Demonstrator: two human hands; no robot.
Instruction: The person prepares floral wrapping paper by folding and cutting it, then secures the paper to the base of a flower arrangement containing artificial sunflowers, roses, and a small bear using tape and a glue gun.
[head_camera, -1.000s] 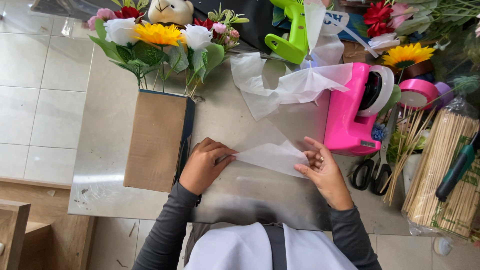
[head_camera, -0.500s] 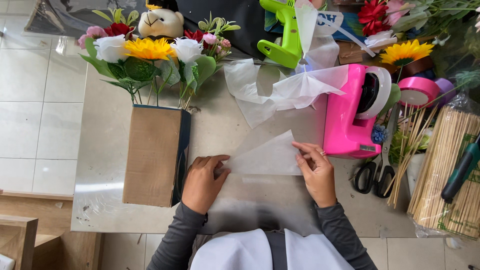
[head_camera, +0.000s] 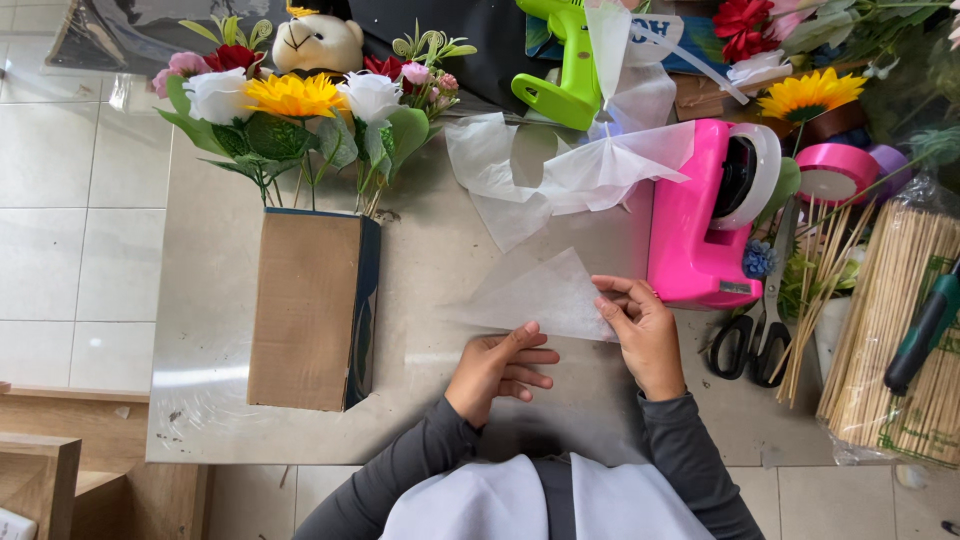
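We see, at the centre of the frame, a translucent white triangular sheet of thin tissue paper lying on the grey table top, its point rising toward the upper middle. Our left hand, just below centre, lies flat and open on the table, fingers stretched toward the right, fingertips touching the lower edge of the sheet; it grips nothing. Our right hand, right of centre, curls its fingers over the sheet's right corner and pinches that edge between thumb and fingers. Both sleeves are dark grey, and a white cloth shows at the bottom middle.

In the left half stands a brown cardboard box with a dark blue side; out of its upper end rises a bunch of artificial flowers, white, yellow, red and pink with green leaves, and behind them a small cream teddy bear at the upper left. Above the sheet, in the upper middle, lie crumpled scraps of white tissue, and beyond them a lime green plastic glue gun. Just beside our right hand, to the right, sits a bright pink tape dispenser with a white roll. Farther right lie black-handled scissors, a pink ribbon roll, a yellow artificial sunflower and, at the right edge, a bundle of pale bamboo skewers in clear wrap.
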